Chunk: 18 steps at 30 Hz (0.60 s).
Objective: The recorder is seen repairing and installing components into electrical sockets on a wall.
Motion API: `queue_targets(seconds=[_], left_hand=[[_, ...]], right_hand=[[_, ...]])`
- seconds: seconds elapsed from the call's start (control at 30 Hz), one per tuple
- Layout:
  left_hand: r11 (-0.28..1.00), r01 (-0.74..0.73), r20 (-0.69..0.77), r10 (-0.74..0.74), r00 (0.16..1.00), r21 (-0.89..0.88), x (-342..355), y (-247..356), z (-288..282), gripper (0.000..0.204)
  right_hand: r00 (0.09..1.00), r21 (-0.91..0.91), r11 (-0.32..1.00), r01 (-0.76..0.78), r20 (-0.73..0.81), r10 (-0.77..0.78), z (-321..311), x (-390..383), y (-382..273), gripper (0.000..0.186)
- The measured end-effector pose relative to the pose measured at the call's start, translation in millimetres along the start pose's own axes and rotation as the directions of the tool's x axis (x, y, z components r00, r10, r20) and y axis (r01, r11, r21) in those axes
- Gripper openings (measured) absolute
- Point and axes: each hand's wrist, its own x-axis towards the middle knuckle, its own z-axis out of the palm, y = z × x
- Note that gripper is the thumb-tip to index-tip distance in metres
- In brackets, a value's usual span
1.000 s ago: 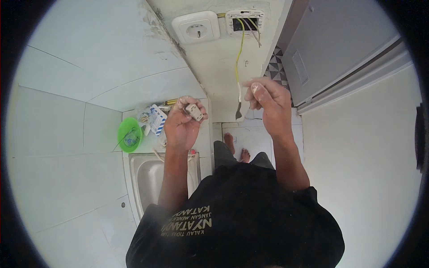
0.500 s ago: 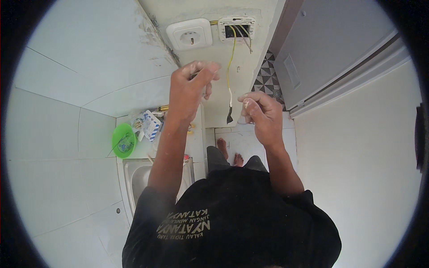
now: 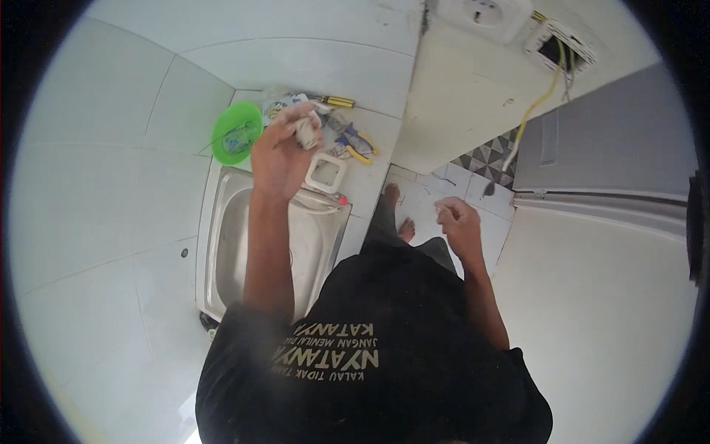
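Observation:
My left hand point(image 3: 277, 159) is raised over the tiled counter, its fingers curled round a small whitish, rounded object point(image 3: 307, 135). Beside it lie pliers point(image 3: 356, 144) with blue and yellow handles and a square white frame point(image 3: 325, 173). Lower right, my right hand point(image 3: 462, 224) hovers above the floor, thumb and fingers pinched together; anything inside them is too small to make out. Out of the open wall box point(image 3: 592, 53) hangs a yellow-green wire point(image 3: 543, 96), its pale lower part ending in a dark tip point(image 3: 489, 189) apart from my right hand.
A bright green bowl point(image 3: 225, 155) stands at the counter's back left, near a yellow-and-black handled tool point(image 3: 338, 102). The steel sink point(image 3: 307, 251) lies under my left forearm. Another white socket point(image 3: 484, 15) is on the wall, and a grey door point(image 3: 599, 140) stands at the right.
The view has swung left, bringing the counter and sink into fuller sight. My left hand has gone from near the wall to above the counter; my right hand has dropped away from the hanging wire.

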Motion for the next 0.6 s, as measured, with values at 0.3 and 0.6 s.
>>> queue_targets(seconds=[0.3, 0.6], left_hand=[[0.989, 0.033, -0.569, 0.055, 0.821, 0.144, -85.3, -28.1, -95.4, 0.033], [0.983, 0.031, -0.608, 0.088, 0.789, 0.181, -92.9, -34.4, -125.1, 0.033]], right_hand=[[0.929, -0.477, 0.811, 0.34, 0.307, -0.208, 89.2, 70.9, -35.1, 0.03], [0.851, -0.712, 0.483, 0.51, 0.335, -0.405, 155.7, 136.8, -47.7, 0.05]])
